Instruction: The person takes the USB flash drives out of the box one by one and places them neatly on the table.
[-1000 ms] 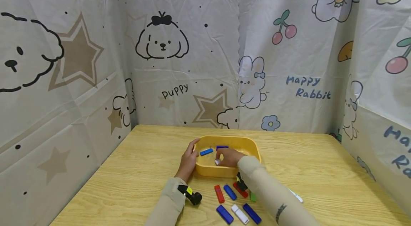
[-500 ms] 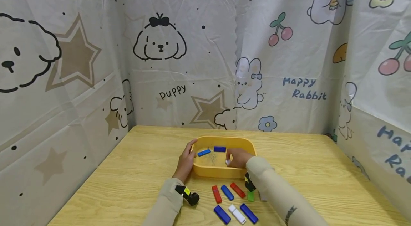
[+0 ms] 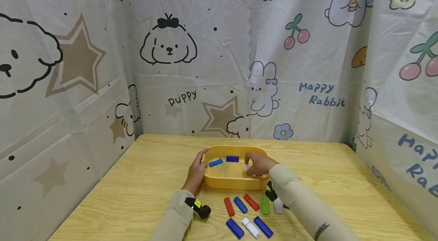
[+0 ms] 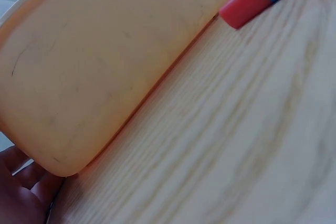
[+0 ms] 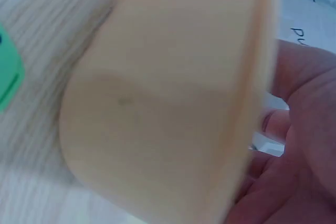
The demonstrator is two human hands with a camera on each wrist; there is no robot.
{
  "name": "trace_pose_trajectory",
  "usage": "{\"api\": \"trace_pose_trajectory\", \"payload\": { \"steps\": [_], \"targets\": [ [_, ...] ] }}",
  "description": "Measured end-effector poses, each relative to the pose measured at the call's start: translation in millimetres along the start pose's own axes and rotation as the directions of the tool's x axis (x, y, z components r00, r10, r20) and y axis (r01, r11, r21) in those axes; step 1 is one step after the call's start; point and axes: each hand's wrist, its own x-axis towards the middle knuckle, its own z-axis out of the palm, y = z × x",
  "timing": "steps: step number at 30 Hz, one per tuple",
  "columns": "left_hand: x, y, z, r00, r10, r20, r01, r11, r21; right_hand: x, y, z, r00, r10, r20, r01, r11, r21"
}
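A yellow plastic bin [image 3: 236,184] stands on the table, holding a light blue USB flash drive [image 3: 216,162] and a dark blue USB flash drive [image 3: 232,159]. At its left end my left hand [image 3: 196,170] grips the wall and rim; in the left wrist view, fingers [image 4: 31,174] lie against the bin's outer corner. Inside the right part of the bin, my right hand [image 3: 259,164] pinches a white USB flash drive [image 3: 247,167] between thumb and fingers. In the right wrist view, the bin's wall hides most of that drive [image 5: 269,144].
In front of the bin lie two rows of flash drives: red [image 3: 229,206], blue [image 3: 240,204], another red [image 3: 251,202], green [image 3: 265,205] and grey-white [image 3: 278,206], with a white one [image 3: 251,228] between two dark blue ones nearer. The right sleeve partly covers another. Printed curtains surround the table.
My right hand has moved right inside the bin with the white USB flash drive, uncovering the dark blue one. The left hand keeps its grip on the bin. The head view has shifted slightly.
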Motion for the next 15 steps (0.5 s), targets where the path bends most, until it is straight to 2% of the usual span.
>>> {"api": "trace_pose_trajectory", "payload": {
  "steps": [8,15],
  "targets": [
    [-1.9,0.2,-0.5,1.0,-0.006,0.0,0.006,1.0,-0.002,-16,-4,-17.8,0.998,-0.036,-0.056,0.033,0.998,-0.044],
    [0.4,-0.1,-0.1,1.0,-0.005,0.009,0.005,1.0,-0.002,-46,-5,-30.8,0.995,-0.059,-0.079,0.058,0.998,-0.021]
  ]
}}
